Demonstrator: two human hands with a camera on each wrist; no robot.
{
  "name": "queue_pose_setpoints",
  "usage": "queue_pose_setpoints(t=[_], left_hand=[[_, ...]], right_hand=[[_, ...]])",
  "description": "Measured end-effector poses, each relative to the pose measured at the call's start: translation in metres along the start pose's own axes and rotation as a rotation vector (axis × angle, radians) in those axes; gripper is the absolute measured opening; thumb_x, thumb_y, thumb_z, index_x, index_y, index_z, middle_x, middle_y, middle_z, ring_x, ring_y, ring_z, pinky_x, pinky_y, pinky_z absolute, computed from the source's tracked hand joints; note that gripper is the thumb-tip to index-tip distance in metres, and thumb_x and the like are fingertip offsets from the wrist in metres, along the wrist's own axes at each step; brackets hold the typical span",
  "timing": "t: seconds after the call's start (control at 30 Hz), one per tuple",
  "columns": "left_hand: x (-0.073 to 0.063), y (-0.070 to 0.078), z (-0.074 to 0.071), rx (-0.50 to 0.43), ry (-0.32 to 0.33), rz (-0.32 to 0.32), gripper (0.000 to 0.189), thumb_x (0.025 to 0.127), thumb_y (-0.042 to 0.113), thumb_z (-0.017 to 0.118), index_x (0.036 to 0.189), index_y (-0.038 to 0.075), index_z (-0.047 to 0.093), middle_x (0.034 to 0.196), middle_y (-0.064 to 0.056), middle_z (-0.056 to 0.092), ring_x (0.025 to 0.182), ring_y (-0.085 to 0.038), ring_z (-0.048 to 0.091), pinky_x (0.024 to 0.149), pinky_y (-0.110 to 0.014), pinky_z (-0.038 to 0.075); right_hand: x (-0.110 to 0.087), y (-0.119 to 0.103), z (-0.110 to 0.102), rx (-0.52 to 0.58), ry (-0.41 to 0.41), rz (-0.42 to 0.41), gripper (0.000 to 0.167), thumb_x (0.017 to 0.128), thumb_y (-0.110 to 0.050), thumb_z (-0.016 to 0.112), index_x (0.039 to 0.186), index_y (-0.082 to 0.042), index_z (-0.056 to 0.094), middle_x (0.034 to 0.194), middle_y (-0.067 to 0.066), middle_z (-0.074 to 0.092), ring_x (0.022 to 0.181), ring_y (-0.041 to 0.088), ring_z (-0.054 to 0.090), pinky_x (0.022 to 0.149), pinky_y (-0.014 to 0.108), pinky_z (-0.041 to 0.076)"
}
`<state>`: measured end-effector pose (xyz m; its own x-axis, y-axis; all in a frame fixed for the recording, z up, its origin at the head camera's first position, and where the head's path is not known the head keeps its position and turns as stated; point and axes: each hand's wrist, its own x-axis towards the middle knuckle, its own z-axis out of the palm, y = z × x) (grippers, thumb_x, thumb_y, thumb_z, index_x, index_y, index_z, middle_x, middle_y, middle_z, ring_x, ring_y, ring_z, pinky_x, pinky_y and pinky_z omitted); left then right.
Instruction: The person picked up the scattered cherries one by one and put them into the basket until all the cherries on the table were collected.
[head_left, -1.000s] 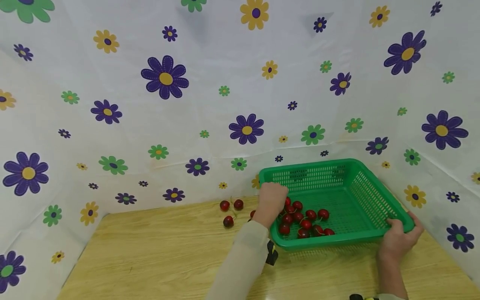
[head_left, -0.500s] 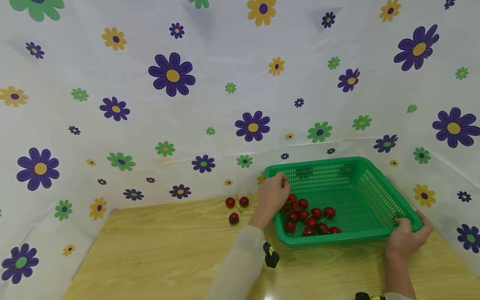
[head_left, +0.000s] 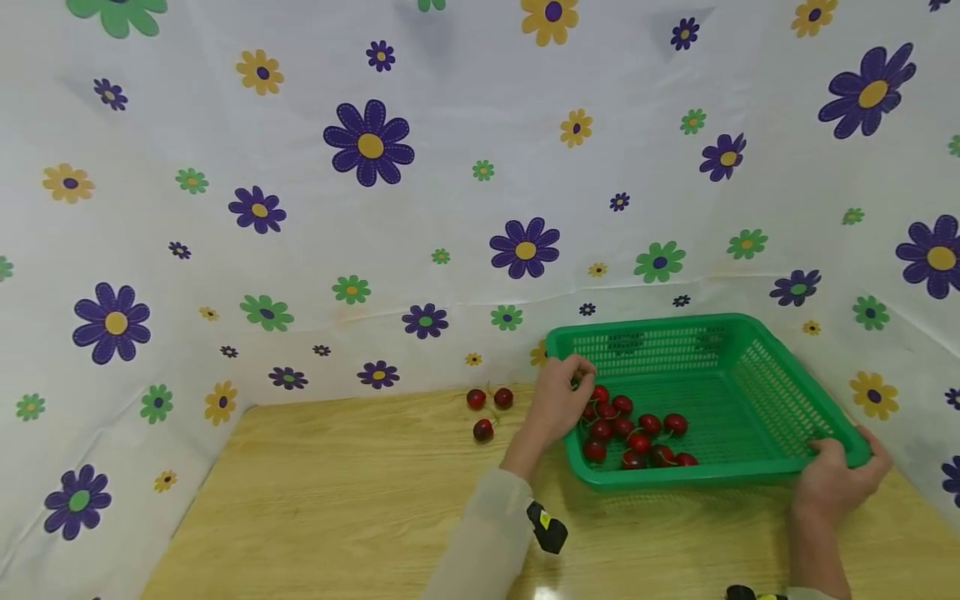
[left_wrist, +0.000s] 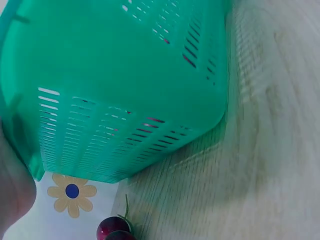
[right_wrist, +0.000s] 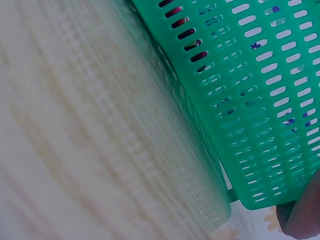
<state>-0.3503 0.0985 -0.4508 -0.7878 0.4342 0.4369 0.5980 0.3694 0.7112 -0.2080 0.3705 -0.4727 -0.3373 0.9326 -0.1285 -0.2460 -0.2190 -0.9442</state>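
A green plastic basket (head_left: pixel 757 392) with slotted walls stands on the right of the table and holds several dark red cherries (head_left: pixel 639 442) at its left end. My left hand (head_left: pixel 558 404) is over the basket's left rim, with curled fingers reaching inside. Whether those fingers hold the rim or a cherry is hidden; only a sliver of this hand (left_wrist: pixel 14 185) shows in the left wrist view. My right hand (head_left: pixel 836 483) grips the basket's right front corner, thumb over the rim and fingers outside. Three cherries (head_left: pixel 483 430) lie on the table left of the basket.
The wooden table (head_left: pixel 337 492) meets a white sheet (head_left: pixel 442 200) printed with flowers, which rises behind it and on both sides. The basket's back rim is close to that sheet.
The head view has turned so that everything sits further left to right, while the basket and cherries stay put. My left hand's fingers have loosened from a tight fist at the rim.
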Motion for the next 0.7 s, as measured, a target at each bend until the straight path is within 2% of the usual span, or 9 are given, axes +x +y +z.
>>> queue_pose_setpoints(t=[0.1, 0.2, 0.27, 0.37, 0.5, 0.6, 0.7], left_hand=[[-0.006, 0.004, -0.001, -0.012, -0.036, -0.028, 0.018, 0.1, 0.012, 0.054, 0.106, 0.005, 0.07, 0.091, -0.002, 0.065, 0.083, -0.014, 0.052, 0.071, -0.021, 0.041], [-0.012, 0.009, -0.002, -0.018, -0.075, -0.034, 0.021, 0.102, 0.013, 0.051, 0.105, 0.005, 0.071, 0.098, -0.002, 0.064, 0.106, -0.02, 0.049, 0.086, -0.027, 0.043], [-0.016, 0.01, -0.002, -0.008, -0.102, -0.003, 0.023, 0.102, 0.013, 0.05, 0.104, 0.006, 0.071, 0.102, -0.003, 0.067, 0.118, -0.022, 0.048, 0.097, -0.031, 0.043], [-0.022, 0.012, -0.005, 0.047, -0.14, 0.094, 0.023, 0.102, 0.011, 0.049, 0.103, 0.004, 0.071, 0.107, -0.005, 0.071, 0.126, -0.025, 0.05, 0.111, -0.034, 0.036], [-0.032, 0.014, -0.01, 0.122, -0.168, 0.172, 0.021, 0.101, 0.011, 0.05, 0.108, 0.004, 0.068, 0.117, -0.008, 0.069, 0.136, -0.026, 0.046, 0.118, -0.036, 0.028], [-0.041, 0.016, -0.015, 0.157, -0.176, 0.134, 0.021, 0.101, 0.013, 0.051, 0.115, 0.006, 0.065, 0.136, -0.01, 0.058, 0.144, -0.03, 0.035, 0.117, -0.04, 0.03], [-0.052, 0.019, -0.02, 0.167, -0.176, 0.058, 0.026, 0.101, 0.016, 0.051, 0.124, 0.008, 0.061, 0.151, -0.013, 0.044, 0.147, -0.032, 0.029, 0.115, -0.046, 0.032]], right_hand=[[0.001, -0.001, -0.001, 0.002, 0.004, 0.006, 0.049, 0.086, 0.005, 0.045, 0.126, -0.023, 0.05, 0.129, -0.006, 0.046, 0.111, 0.005, 0.042, 0.085, 0.013, 0.036], [0.003, -0.002, -0.003, 0.007, 0.003, 0.015, 0.049, 0.087, 0.005, 0.045, 0.127, -0.023, 0.048, 0.131, -0.006, 0.045, 0.112, 0.005, 0.042, 0.084, 0.011, 0.036], [0.003, -0.003, -0.003, 0.008, 0.006, 0.018, 0.049, 0.087, 0.005, 0.045, 0.128, -0.022, 0.048, 0.132, -0.005, 0.045, 0.112, 0.005, 0.041, 0.085, 0.011, 0.036], [0.003, -0.004, -0.004, 0.008, 0.012, 0.019, 0.05, 0.087, 0.005, 0.044, 0.128, -0.023, 0.048, 0.133, -0.005, 0.044, 0.114, 0.005, 0.042, 0.086, 0.01, 0.035], [0.002, -0.005, -0.003, 0.013, 0.009, 0.025, 0.047, 0.086, 0.005, 0.044, 0.124, -0.023, 0.049, 0.126, -0.008, 0.046, 0.112, 0.004, 0.043, 0.085, 0.01, 0.035], [0.001, -0.005, -0.002, 0.01, 0.009, 0.026, 0.044, 0.086, 0.004, 0.045, 0.119, -0.024, 0.049, 0.121, -0.01, 0.046, 0.11, 0.004, 0.043, 0.085, 0.01, 0.035], [-0.001, -0.004, -0.001, -0.001, 0.013, 0.026, 0.043, 0.086, 0.004, 0.045, 0.117, -0.025, 0.049, 0.122, -0.01, 0.046, 0.112, 0.004, 0.043, 0.086, 0.009, 0.036]])
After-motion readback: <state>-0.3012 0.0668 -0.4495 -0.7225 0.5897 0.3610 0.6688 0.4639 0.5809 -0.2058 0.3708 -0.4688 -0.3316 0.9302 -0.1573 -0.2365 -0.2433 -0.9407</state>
